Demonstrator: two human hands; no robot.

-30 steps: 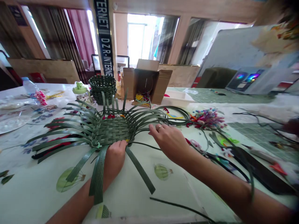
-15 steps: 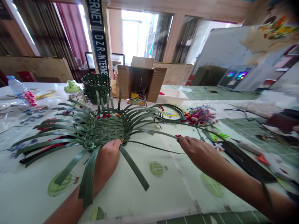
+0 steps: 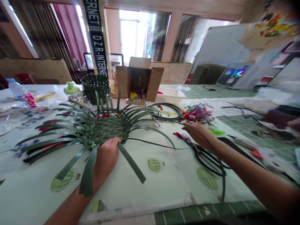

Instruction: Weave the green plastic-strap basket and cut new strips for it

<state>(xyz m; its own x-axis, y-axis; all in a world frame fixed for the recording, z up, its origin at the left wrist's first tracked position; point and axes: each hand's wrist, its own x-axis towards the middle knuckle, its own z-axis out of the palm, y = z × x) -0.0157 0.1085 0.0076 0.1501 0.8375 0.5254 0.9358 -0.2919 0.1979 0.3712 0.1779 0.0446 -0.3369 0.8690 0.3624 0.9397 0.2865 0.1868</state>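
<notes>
A partly woven dark green basket (image 3: 106,128) stands on the table, its long loose strips fanning out on every side. My left hand (image 3: 108,153) is closed on its near edge, at a corner where a wide strip (image 3: 131,162) sticks out towards me. To the right, my right hand (image 3: 195,132) has its fingers pinched at a long thin green strip (image 3: 222,165), which runs from the basket side across my hand and hangs past the forearm. Below that hand lie black-handled scissors (image 3: 208,160), partly covered by the wrist.
A coil of green strip (image 3: 179,114) and a colourful bunch of fuzzy stems (image 3: 199,113) lie beyond my right hand. A glue gun (image 3: 260,150) is at the right. Behind stand a finished-looking green basket (image 3: 95,89), a lidded cup (image 3: 71,90) and an open cardboard box (image 3: 139,81).
My right hand has left the end of a basket strip, which now droops free, and moved up and right to the long thin strip. The scissors have come into sight. My left hand stays put.
</notes>
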